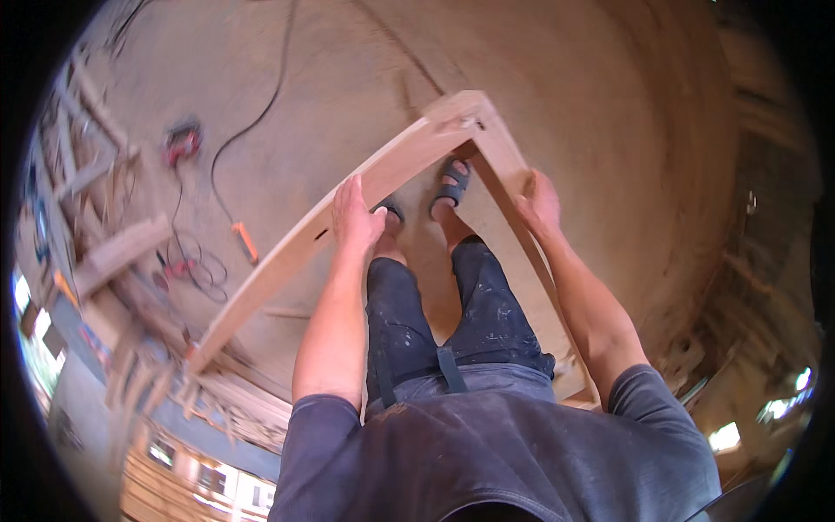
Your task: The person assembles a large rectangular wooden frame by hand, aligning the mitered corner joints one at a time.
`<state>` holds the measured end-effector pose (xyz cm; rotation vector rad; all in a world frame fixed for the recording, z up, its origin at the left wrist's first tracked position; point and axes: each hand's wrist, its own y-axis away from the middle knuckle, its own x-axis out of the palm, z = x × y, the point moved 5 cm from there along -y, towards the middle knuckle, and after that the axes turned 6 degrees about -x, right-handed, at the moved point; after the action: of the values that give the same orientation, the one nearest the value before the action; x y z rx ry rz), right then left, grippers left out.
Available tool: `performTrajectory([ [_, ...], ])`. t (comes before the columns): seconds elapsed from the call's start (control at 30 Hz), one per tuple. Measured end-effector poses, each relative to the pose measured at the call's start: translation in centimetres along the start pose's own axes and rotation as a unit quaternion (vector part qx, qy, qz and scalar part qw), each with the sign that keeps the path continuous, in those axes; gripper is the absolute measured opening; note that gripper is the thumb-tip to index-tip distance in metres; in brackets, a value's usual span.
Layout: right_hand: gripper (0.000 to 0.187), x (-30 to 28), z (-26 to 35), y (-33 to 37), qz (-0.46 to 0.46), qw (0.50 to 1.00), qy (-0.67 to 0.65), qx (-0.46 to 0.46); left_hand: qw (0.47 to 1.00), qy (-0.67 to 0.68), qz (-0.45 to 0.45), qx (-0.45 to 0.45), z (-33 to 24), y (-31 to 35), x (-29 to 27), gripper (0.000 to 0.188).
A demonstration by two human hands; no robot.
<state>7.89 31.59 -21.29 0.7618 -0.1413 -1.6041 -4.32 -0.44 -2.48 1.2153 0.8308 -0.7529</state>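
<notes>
A pale wooden frame [287, 259] surrounds my legs, its two long sides meeting at a corner beyond my feet. Small dark slots show in the left side and near that corner. On the left side lies my left hand [357, 216], closed over the board with the thumb toward my legs. My right hand [539, 205] is wrapped round the right side, a little below the corner; some of its fingers are hidden behind the wood. My body hides part of the frame's near end.
On the floor at left are a red power tool [183, 142], a dark cable [252, 122], an orange-handled tool [245, 242] and another red tool [178, 269]. Timber pieces [122, 252] are piled along the left edge. More wood, blurred, lies at far right.
</notes>
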Motion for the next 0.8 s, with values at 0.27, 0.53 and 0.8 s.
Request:
performTrajectory([
  [0.27,0.072,-14.0,-11.2,16.9,0.08,0.936,0.334,0.075,0.943,0.293,0.155,-0.009,-1.5,9.7,10.6,0.056],
  [0.53,0.053,4.8,-4.9,16.8,0.219,0.854,0.468,-0.065,0.875,0.465,0.093,-0.1,20.5,17.6,27.3,0.068],
  [0.8,0.049,38.8,16.3,23.8,0.363,0.756,0.498,-0.219,0.771,0.513,0.055,-0.372,56.2,31.2,32.9,0.066],
])
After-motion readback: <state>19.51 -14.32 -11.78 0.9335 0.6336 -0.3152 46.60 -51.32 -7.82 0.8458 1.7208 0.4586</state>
